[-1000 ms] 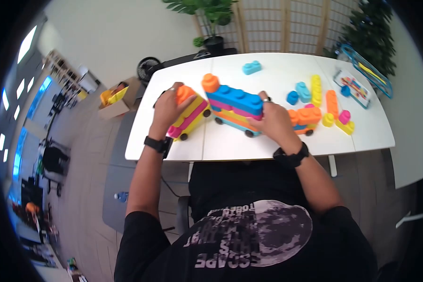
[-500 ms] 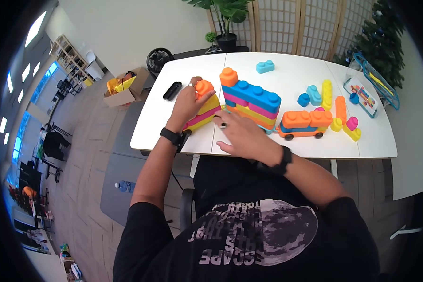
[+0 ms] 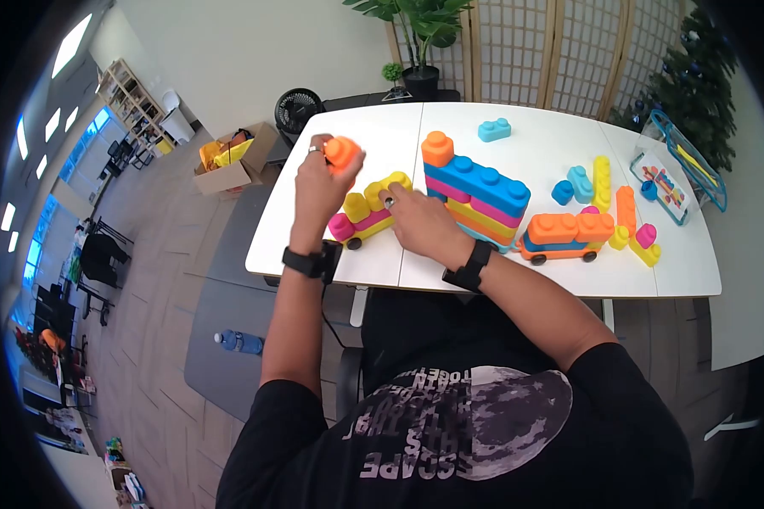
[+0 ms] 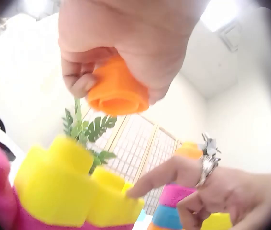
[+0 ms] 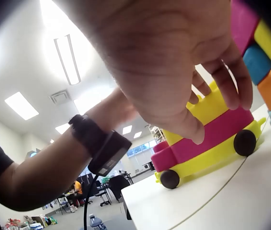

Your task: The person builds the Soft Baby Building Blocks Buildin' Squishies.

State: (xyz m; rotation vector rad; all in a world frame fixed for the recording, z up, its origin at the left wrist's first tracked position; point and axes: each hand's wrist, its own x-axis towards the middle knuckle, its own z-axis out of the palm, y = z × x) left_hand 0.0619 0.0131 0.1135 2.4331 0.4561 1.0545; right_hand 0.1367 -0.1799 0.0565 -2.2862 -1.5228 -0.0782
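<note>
From where I'm standing, the left hand (image 3: 318, 174) is up over the left part of the white table (image 3: 475, 276), fingers and thumb curled round an orange block (image 3: 341, 153). The block's hollow underside faces down, and it sits inside that grip, apart from the yellow-and-pink car (image 3: 372, 222), which lies below it and a little nearer and to the right.

The right hand (image 3: 424, 222) is on the right part of that car — a narrow pinch, thumb against the near side, index finger touching the yellow blocks on top. The car stands on its black wheels beneath the palm.

Just right of the car is a tall layered stack (image 3: 484, 191) with an orange block at its far left corner, and right again an orange-topped car (image 3: 564, 229). A light blue block (image 3: 495, 130) lies on the far side — well apart from both hands.
</note>
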